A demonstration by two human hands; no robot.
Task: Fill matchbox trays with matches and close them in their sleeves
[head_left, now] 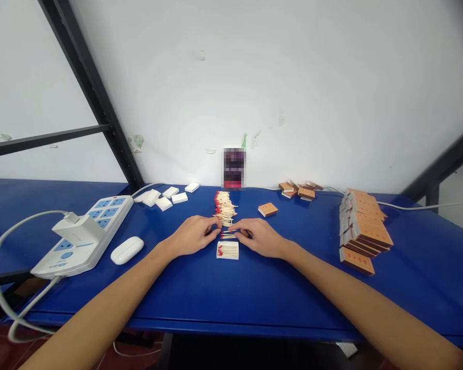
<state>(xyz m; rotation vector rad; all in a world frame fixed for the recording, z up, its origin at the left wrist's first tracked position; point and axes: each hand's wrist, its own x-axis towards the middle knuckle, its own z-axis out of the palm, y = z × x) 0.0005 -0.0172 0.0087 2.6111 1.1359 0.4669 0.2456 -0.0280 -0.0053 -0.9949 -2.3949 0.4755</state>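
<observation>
Both my hands rest on the blue table (200, 293), fingertips meeting over a small bunch of red-tipped matches (228, 235). My left hand (195, 235) and my right hand (256, 237) each pinch that bunch from their own side. Just in front of them lies an open white matchbox tray (227, 250) filled with matches. Behind my fingers a loose pile of matches (224, 207) stretches toward the wall.
A white power strip (88, 231) with a plugged adapter and a white earbud case (127, 250) lie at left. Empty white trays (165, 198) sit behind. Orange matchbox sleeves are stacked at right (364, 231), with more by the wall (299, 191) and one alone (267, 209).
</observation>
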